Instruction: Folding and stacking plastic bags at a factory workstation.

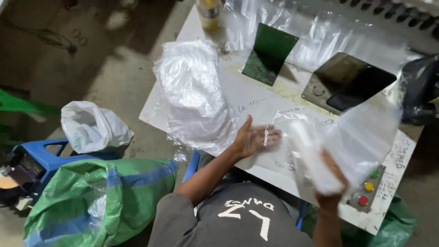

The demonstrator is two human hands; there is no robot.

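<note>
My left hand (253,137) lies flat, palm up and fingers spread, on the white table (256,98), touching the edge of a clear plastic bag (292,126). My right hand (331,183) grips a white folded item (315,169) together with a large clear plastic bag (366,132) that fans out above it. A thick stack of clear plastic bags (194,91) rests on the table just left of my left hand.
A bent green metal plate (270,52) and a dark metal plate (347,80) stand at the back of the table. A control box with coloured buttons (368,187) sits at the near right. On the floor lie a green woven sack (100,196), a white bag (91,126) and a blue stool (45,153).
</note>
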